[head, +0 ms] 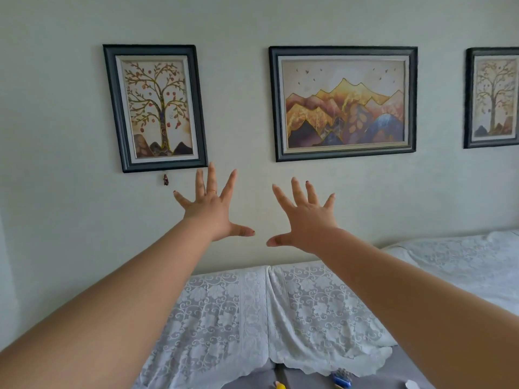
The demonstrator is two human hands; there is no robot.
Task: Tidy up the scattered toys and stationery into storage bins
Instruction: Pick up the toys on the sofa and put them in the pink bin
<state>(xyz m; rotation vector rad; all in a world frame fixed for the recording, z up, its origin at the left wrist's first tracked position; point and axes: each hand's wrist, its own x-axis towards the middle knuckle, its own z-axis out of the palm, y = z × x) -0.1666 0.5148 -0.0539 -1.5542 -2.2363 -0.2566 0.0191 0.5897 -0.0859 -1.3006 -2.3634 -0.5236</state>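
Both arms outstretched, left hand (209,209) and right hand (306,220) splayed, apparently empty.

Lace cover (224,318) below framed pictures (342,103)

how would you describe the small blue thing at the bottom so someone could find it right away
Start at the white lace cover draped over the sofa back below the mountain painting. Follow its scalloped hem down to the grey seat at the bottom edge of the view. There lies the blue brush-like object, the only blue item, between a yellow object to its left and a white one to its right.
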